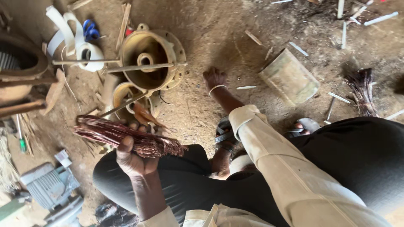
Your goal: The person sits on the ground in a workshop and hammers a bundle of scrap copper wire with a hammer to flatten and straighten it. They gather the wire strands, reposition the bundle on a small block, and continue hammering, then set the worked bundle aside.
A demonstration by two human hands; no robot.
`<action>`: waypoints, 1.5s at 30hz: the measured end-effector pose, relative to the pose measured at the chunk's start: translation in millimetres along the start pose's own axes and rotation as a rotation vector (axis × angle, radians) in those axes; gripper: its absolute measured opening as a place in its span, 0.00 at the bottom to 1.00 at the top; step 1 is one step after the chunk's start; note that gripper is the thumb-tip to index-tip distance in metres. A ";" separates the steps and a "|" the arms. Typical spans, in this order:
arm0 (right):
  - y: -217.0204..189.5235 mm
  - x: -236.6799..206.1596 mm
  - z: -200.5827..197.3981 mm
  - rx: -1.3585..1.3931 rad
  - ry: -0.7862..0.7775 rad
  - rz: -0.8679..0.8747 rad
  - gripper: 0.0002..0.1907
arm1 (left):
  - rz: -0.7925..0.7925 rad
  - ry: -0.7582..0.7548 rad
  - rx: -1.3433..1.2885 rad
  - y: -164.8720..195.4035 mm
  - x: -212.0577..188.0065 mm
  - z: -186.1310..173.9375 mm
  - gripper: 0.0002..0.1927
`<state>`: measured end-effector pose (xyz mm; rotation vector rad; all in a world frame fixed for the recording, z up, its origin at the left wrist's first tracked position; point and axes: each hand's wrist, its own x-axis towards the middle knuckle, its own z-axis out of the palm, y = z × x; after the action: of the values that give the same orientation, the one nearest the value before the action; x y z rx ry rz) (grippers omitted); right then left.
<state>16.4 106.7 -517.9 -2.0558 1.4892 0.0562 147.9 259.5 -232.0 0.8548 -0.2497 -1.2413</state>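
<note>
The left hand (131,157) is clenched around a thick bundle of copper wire (126,135), reddish-brown strands lying side by side with cut ends fanning out at the right tip. The bundle sits just below the round cream-coloured metal motor housing (152,54), a cup-shaped casting with a flanged rim and a hollow hub at its centre. A thin metal rod (126,66) lies across the mouth of that housing. The right hand (214,77) rests on the dirt floor (219,33) just right of the housing, fingers pressed down and holding nothing, a pale bangle (216,89) around the wrist and a cream cloth sleeve (277,159) rolled above it. Farther right of the housing lies a flat, dusty translucent plastic container (289,78). Left of the housing sits a loop of white strap (75,38), smooth and curled. Well below and left of the housing stands a grey ribbed motor body (48,187)
</note>
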 end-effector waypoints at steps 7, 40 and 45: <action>3.7 -16.0 10.4 0.153 -0.102 0.096 0.24 | 0.038 -0.189 0.023 20.9 15.8 -5.8 0.14; -20.8 -65.3 20.3 1.180 -0.379 0.173 0.06 | 0.164 -0.001 0.061 32.2 7.4 51.1 0.15; 39.6 -62.0 -99.1 1.228 -0.401 0.266 0.09 | 0.116 -0.169 0.107 -10.7 23.4 92.1 0.13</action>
<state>-71.1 104.1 -430.9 -0.7975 1.0709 -0.2636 93.0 197.9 -183.5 0.8156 -0.4989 -1.2007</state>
